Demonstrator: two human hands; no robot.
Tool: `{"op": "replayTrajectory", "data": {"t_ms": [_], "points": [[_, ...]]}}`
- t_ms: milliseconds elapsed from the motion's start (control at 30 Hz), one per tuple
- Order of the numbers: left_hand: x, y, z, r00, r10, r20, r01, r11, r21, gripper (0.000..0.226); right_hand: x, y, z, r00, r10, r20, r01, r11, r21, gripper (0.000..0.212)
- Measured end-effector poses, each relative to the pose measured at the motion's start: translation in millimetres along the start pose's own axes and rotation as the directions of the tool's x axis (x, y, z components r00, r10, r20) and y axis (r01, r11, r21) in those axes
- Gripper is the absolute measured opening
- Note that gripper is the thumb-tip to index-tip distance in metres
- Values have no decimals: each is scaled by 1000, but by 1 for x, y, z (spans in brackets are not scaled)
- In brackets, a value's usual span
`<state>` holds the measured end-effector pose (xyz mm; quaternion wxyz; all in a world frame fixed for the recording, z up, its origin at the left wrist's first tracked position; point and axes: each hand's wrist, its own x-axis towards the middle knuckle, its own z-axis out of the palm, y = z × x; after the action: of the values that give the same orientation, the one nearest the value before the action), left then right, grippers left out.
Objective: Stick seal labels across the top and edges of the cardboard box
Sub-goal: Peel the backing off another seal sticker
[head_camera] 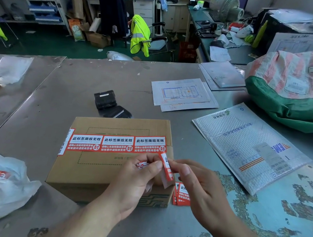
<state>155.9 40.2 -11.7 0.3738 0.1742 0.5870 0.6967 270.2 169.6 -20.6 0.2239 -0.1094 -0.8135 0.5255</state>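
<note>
Three seal labels (118, 143) are stuck in a row across the top of the cardboard box (105, 171), just beyond both grips; a fourth label (66, 142) is folded over the box's left edge. A loose seal label (167, 169) is pinched by thumb and forefinger of the right grip (200, 190), above the box's near right corner. Crumpled backing paper (142, 164) is held curled inside the left grip (134, 182), just left of that label. A stack of labels (181, 194) is laid on the tabletop (76, 89) beneath the right grip.

Bubble mailer (246, 147), papers (182, 94), striped sack (295, 76)
</note>
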Motion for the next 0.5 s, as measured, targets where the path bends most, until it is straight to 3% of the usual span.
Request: {"op": "replayTrajectory", "data": {"t_ms": [300, 500], "points": [[0, 4, 8, 996, 17, 83, -17, 1000, 7, 30, -1, 3, 0, 1000, 4, 8, -5, 1000, 3, 63], [-1, 4, 10, 994, 4, 110, -5, 1000, 6, 27, 0, 1, -2, 1000, -27, 3, 27, 1000, 0, 45]]}}
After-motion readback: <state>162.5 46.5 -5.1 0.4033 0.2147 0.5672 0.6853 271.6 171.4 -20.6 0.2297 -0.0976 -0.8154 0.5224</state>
